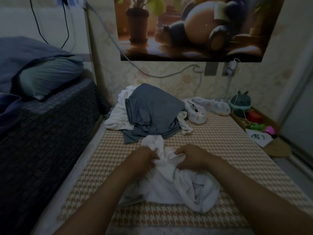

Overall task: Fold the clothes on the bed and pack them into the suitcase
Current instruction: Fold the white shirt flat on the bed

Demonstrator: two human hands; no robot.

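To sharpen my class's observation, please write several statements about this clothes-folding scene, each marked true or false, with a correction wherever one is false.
1. The left hand and the right hand both grip the white garment. True.
2. The grey garment lies beneath the white clothes in the heap behind. False: it lies on top of them.
3. An open suitcase stands on the mattress. False: no suitcase is in view.
4. A poster hangs on the wall above the heap. True.
5. The white garment is already folded flat. False: it is crumpled and bunched.
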